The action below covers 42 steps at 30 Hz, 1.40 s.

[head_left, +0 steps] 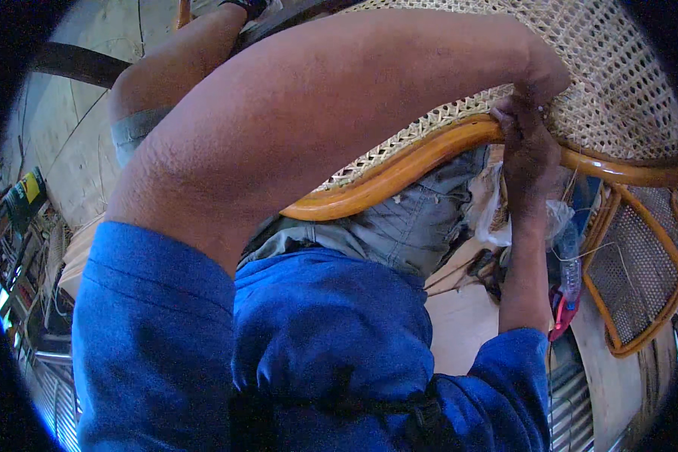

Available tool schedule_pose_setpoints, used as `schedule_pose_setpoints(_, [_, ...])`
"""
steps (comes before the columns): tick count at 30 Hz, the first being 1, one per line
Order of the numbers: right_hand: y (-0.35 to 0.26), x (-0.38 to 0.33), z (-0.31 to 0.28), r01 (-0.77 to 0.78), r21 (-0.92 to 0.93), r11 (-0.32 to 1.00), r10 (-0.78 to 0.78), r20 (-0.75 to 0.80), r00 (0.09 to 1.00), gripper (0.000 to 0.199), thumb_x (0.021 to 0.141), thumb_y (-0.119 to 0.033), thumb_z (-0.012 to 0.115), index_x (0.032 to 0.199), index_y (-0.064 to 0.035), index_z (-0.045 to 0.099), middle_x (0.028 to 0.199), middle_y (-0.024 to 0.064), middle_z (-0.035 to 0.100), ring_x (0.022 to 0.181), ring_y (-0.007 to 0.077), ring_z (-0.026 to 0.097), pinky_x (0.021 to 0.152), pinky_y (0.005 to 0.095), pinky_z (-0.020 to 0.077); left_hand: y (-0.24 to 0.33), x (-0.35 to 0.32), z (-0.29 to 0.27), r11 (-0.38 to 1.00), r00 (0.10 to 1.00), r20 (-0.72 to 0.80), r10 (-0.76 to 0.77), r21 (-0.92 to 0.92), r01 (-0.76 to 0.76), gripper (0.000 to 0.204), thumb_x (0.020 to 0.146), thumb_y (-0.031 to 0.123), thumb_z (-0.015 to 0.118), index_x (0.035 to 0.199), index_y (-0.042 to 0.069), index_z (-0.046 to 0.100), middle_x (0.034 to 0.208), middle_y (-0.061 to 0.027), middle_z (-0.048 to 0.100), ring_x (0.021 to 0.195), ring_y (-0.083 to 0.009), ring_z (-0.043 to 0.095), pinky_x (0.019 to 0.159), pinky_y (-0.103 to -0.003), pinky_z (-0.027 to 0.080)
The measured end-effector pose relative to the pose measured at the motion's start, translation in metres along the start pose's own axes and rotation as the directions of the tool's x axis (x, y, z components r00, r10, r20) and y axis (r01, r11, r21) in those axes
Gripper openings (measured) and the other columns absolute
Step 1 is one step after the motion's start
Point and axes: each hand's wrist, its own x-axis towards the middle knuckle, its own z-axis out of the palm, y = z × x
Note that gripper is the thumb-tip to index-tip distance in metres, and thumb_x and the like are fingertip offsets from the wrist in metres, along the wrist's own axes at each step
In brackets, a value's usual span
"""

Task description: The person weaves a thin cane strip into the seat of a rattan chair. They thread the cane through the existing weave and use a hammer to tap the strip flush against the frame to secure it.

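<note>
A woven cane panel (606, 71) with an open lattice lies across my lap, edged by a curved, glossy orange-brown rattan frame (399, 177). My left arm reaches over it from left to right. At its end my left hand (542, 69) bends down onto the weave near the rim, its fingers mostly out of sight. Just below, my right hand (532, 147) comes up from the lower right and crosses the rattan frame, meeting the left hand. Its fingers are curled closed at the edge of the weave. Whatever is pinched there is too small or hidden to make out.
At the right stand another rattan-framed mesh panel (640, 264), a clear plastic bottle (570, 267) and a red object (561, 313). A whitish plastic bag (493, 218) lies below the frame. Loose strands and clutter (34, 226) lie at the left.
</note>
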Motion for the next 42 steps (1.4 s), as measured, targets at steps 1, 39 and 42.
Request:
schedule_pose_setpoints(1, [0.002, 0.000, 0.002, 0.029, -0.003, 1.000, -0.029, -0.024, 0.999, 0.017, 0.085, -0.013, 0.051, 0.099, -0.0128, 0.060, 0.089, 0.0100, 0.064, 0.081, 0.0276, 0.062, 0.070, 0.0373, 0.0484, -0.002, 0.000, -0.001, 1.000, 1.000, -0.004, 0.003, 0.003, -0.003, 0.021, 0.074, 0.021, 0.058, 0.083, 0.002, 0.065, 0.076, -0.0178, 0.063, 0.068, -0.0316, 0.061, 0.061, -0.040, 0.047])
schedule_pose_setpoints(39, [-0.034, 0.026, -0.017, 0.055, -0.052, 0.997, -0.037, 0.306, 0.951, 0.014, 0.084, -0.007, 0.049, 0.095, -0.0017, 0.056, 0.089, 0.0140, 0.057, 0.084, 0.0298, 0.056, 0.076, 0.0352, 0.0444, 0.070, -0.234, 0.102, 0.736, 0.910, -0.093, -0.404, -0.623, 0.264, 0.020, 0.085, 0.026, 0.051, 0.089, 0.007, 0.056, 0.074, -0.0147, 0.059, 0.066, -0.0344, 0.060, 0.059, -0.047, 0.048])
schedule_pose_setpoints(42, [-0.037, 0.028, -0.019, 0.094, -0.091, 0.991, -0.060, 0.328, 0.943, 0.016, 0.084, -0.007, 0.047, 0.097, -0.0018, 0.055, 0.090, 0.0154, 0.056, 0.084, 0.0326, 0.055, 0.076, 0.0381, 0.0444, 0.068, -0.234, 0.097, 0.725, 0.914, -0.075, -0.399, -0.636, 0.264, 0.020, 0.084, 0.027, 0.051, 0.088, 0.007, 0.055, 0.074, -0.0150, 0.059, 0.065, -0.0344, 0.060, 0.058, -0.047, 0.048])
